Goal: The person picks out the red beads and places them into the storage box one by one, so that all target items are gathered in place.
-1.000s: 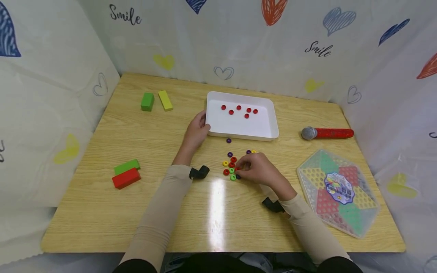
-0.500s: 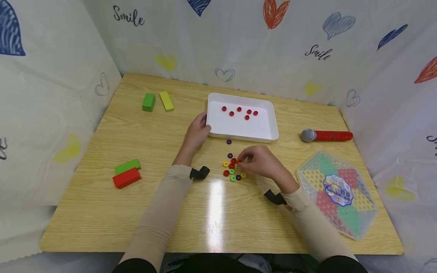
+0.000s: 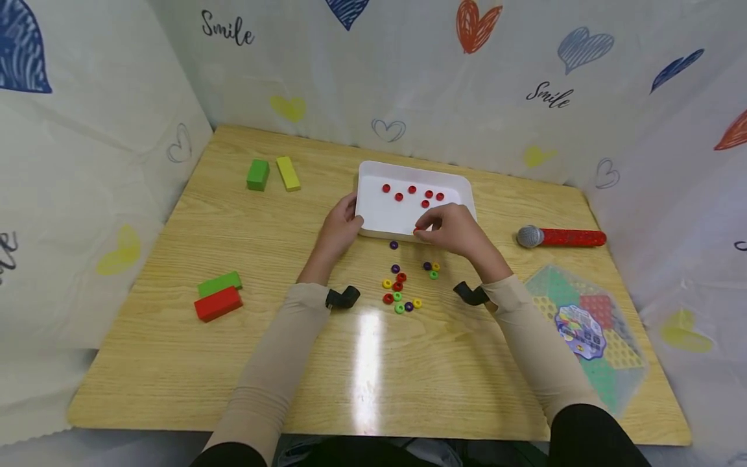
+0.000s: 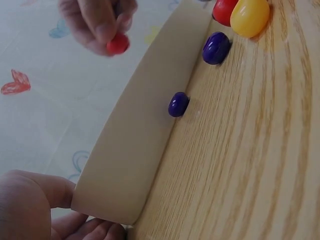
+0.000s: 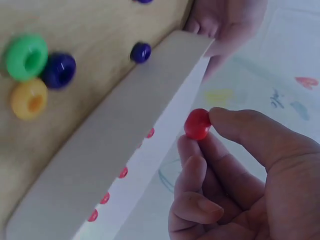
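My left hand grips the front left corner of a white tray, thumb on the near side and fingers at the left side. Several red beads are scattered inside the tray. With thumb and fingertips my right hand pinches one more red bead, held over the tray's front edge. On the table before the tray lie loose beads: purple beads, red beads, yellow beads and green beads. In the left wrist view, two purple beads lie close along the tray's wall.
Back left stand a green block and a yellow block. Another green block and a red block lie at the left. A red microphone and a hexagonal game board occupy the right side, the board partly behind my right sleeve.
My right hand has picked a red bead from the loose group and carried it forward to the tray's front edge. My left hand stays on the tray.
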Tool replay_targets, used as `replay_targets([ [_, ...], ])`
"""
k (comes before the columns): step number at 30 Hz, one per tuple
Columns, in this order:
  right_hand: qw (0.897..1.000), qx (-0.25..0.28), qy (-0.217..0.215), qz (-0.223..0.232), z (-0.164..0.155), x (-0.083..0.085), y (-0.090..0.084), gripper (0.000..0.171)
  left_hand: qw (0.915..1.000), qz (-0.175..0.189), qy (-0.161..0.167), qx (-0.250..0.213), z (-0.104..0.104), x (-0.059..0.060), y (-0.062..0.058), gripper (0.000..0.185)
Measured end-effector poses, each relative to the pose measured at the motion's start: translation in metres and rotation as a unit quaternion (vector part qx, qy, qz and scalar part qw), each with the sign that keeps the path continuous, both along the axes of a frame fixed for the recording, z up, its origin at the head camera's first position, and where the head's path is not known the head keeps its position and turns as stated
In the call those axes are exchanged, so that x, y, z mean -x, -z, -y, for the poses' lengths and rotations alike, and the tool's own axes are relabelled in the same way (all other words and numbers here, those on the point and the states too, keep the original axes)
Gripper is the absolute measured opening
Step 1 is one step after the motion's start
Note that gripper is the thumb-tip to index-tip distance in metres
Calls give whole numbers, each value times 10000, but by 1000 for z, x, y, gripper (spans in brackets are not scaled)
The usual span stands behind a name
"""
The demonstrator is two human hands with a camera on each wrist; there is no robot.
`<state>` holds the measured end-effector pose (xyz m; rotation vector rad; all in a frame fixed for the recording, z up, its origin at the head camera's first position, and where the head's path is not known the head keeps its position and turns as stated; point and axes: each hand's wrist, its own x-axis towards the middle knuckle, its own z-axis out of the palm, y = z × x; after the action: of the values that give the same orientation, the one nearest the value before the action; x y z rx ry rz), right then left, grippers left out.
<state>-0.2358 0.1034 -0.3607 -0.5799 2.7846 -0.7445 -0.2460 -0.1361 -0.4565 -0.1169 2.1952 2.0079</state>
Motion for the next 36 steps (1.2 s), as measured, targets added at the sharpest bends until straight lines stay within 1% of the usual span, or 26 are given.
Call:
replay_targets([
  [3, 10000, 8, 51, -32, 3, 16, -3, 14, 10000, -19, -7, -4, -1, 0, 0, 62],
  [5, 9999, 0, 139, 30, 5, 26, -2, 15, 10000, -31, -25, 18, -1, -1, 0, 62],
  [11, 9976, -149, 497, 449, 13, 58, 5, 20, 10000, -89, -17, -9, 1, -2, -1, 61],
  [14, 9959, -313, 602, 591, 15, 72, 10, 21, 10000, -71, -14, 1, 1, -2, -1, 62],
  [17, 9937, -498, 692, 732, 16, 82, 12, 24, 10000, -42, -18, 3, 0, -2, -1, 62],
  [21, 9903, -543, 860, 947, 17, 92, 13, 24, 10000, -64, -1, -12, 0, -2, -2, 62],
  [25, 9869, -579, 1005, 1122, 18, 97, 15, 25, 10000, -31, -11, -34, 0, -2, -3, 62],
  [30, 9835, -753, 1104, 1216, 19, 103, 18, 26, 10000, -12, 8, -66, 0, -1, -1, 61],
  [36, 9826, -835, 1128, 1213, 20, 110, 22, 26, 10000, -5, 4, -33, 1, 0, 1, 61],
])
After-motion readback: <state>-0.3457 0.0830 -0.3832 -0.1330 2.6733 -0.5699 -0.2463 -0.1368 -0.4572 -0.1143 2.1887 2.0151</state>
